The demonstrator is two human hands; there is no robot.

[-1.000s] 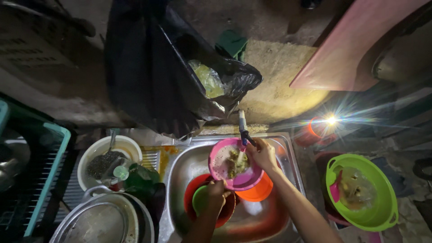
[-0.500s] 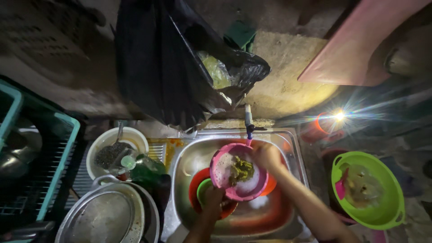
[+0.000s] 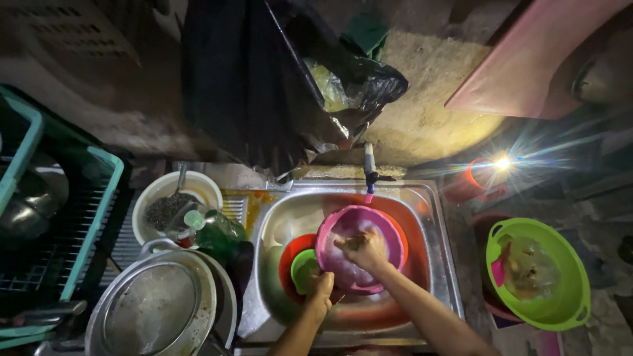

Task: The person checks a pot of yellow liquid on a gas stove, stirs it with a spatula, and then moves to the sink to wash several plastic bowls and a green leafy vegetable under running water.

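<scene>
A pink plastic bowl (image 3: 389, 227) lies in the steel sink (image 3: 432, 217), under the tap (image 3: 369, 173). My right hand (image 3: 364, 249) is inside the bowl, fingers pressed on its wet inner face. My left hand (image 3: 320, 290) grips the bowl's near rim at the lower left. Beneath the bowl sit an orange dish (image 3: 412, 217), a red bowl (image 3: 290, 254) and a small green cup (image 3: 303, 267).
A green bottle (image 3: 214, 231) and a white bowl with a spoon (image 3: 173, 201) stand left of the sink. A metal pot lid (image 3: 155, 306) lies at the lower left beside a teal rack (image 3: 79, 224). A lime colander (image 3: 537, 273) sits right. A black bag (image 3: 264, 79) hangs above.
The pink bowl has dropped lower into the sink. My right hand moved from its far rim to inside it, and the scraps seen in it earlier no longer show.
</scene>
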